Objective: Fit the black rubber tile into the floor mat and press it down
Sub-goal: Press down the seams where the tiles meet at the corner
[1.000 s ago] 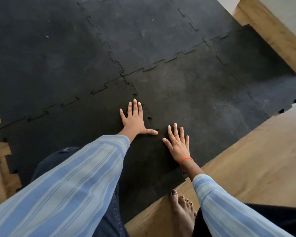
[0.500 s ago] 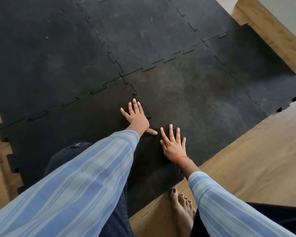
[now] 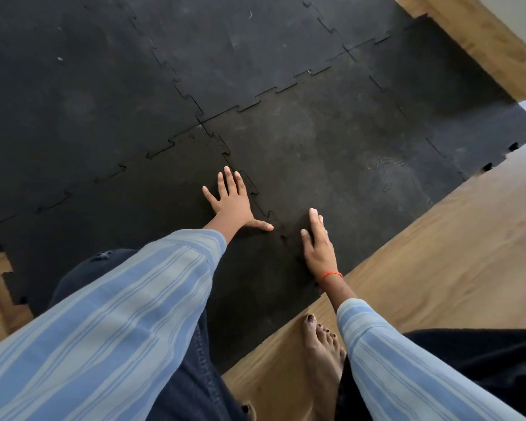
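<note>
The black rubber tile (image 3: 128, 214) lies at the near left of the floor mat (image 3: 255, 56), its toothed edges meeting the neighbouring tiles. My left hand (image 3: 233, 202) rests flat on this tile's right edge, fingers spread, thumb along the jagged seam (image 3: 264, 212). My right hand (image 3: 318, 243) is turned on its edge just right of that seam, fingers together and straight, touching the adjoining tile (image 3: 331, 153). Neither hand holds anything.
Wooden floor (image 3: 438, 268) borders the mat at the right and near side. My bare foot (image 3: 322, 344) stands on the wood beside the mat's near edge. A wooden beam (image 3: 480, 47) runs along the far right. My knee (image 3: 104, 262) rests on the tile.
My right hand has rolled from flat with spread fingers onto its side with fingers together. My left hand stays pressed on the tile by the seam.
</note>
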